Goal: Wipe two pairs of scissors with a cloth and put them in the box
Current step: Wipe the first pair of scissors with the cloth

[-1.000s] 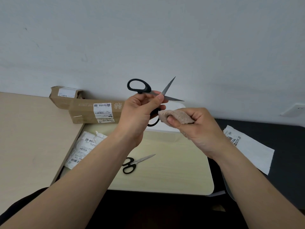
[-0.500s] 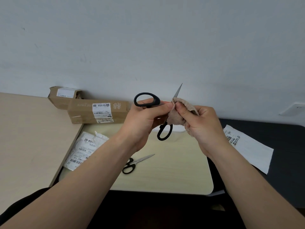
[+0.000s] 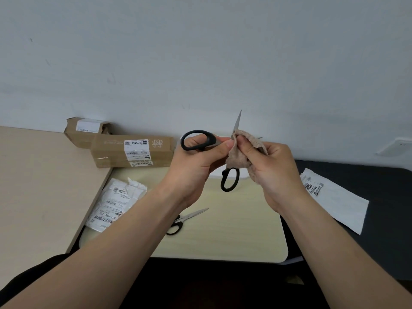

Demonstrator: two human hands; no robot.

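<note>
My left hand (image 3: 196,166) grips a pair of black-handled scissors (image 3: 198,140) held up in front of the wall, blades spread open. One blade points up; the lower handle loop hangs below my hands. My right hand (image 3: 269,172) pinches a beige cloth (image 3: 239,157) wrapped around the blades near the pivot. A second, smaller pair of black-handled scissors (image 3: 191,216) lies flat on the pale yellow board (image 3: 234,230), partly hidden by my left forearm. A brown cardboard box (image 3: 111,155) lies at the back left against the wall.
Behind the long box stands another torn cardboard box (image 3: 87,130). A white shipping bag with labels (image 3: 116,204) lies left of the board, a second white bag (image 3: 334,199) on the dark surface at right. A wooden table (image 3: 33,186) fills the left.
The scissors turned so one blade points up. My right hand brought the cloth up from beside the blades and closed it around them. The last half second shows almost no movement.
</note>
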